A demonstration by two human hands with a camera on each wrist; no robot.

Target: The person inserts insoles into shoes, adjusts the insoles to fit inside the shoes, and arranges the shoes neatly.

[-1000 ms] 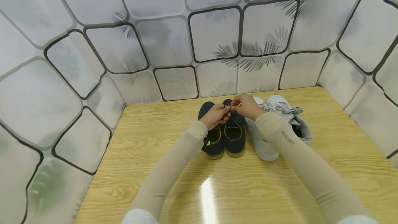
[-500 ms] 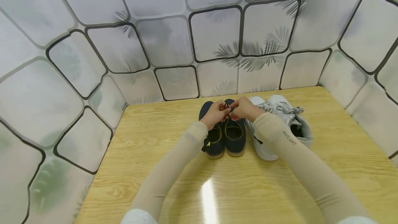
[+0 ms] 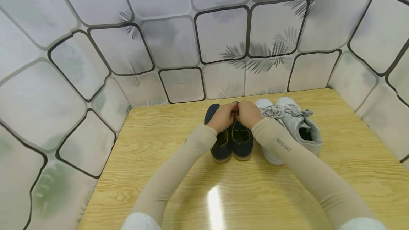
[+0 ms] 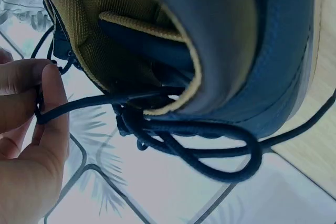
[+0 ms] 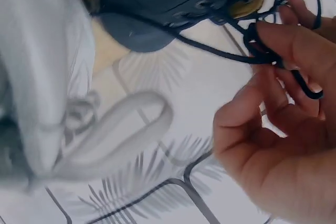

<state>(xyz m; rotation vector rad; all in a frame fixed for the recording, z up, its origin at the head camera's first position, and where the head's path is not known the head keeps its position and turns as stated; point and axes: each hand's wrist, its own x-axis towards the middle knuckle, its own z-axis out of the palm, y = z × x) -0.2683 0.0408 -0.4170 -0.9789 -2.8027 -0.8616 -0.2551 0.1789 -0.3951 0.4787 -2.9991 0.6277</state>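
Observation:
Both hands meet over the front of the right-hand navy shoe (image 3: 241, 147), its twin, another navy shoe (image 3: 221, 152), standing beside it. My left hand (image 3: 223, 117) pinches a dark shoelace (image 4: 94, 100) between thumb and fingers in the left wrist view. In that view a lace loop (image 4: 247, 166) hangs beside a shoe's tan-lined opening. My right hand (image 3: 249, 113) pinches dark lace too; the right wrist view shows a knotted bunch of shoelace (image 5: 257, 45) at its fingertips and a strand running left across the shoe. In the head view the hands hide the lacing.
A pair of white sneakers (image 3: 295, 130) stands close on the right, partly behind the right forearm. Its pale lace loop (image 5: 152, 103) shows in the right wrist view. The wooden table (image 3: 153, 159) ends at a patterned backdrop (image 3: 223, 38) behind and at both sides.
Both hands have drawn together over the shoe, the right hand moving a little left. A small lace loop standing between the fingers half a second ago is now hidden behind them.

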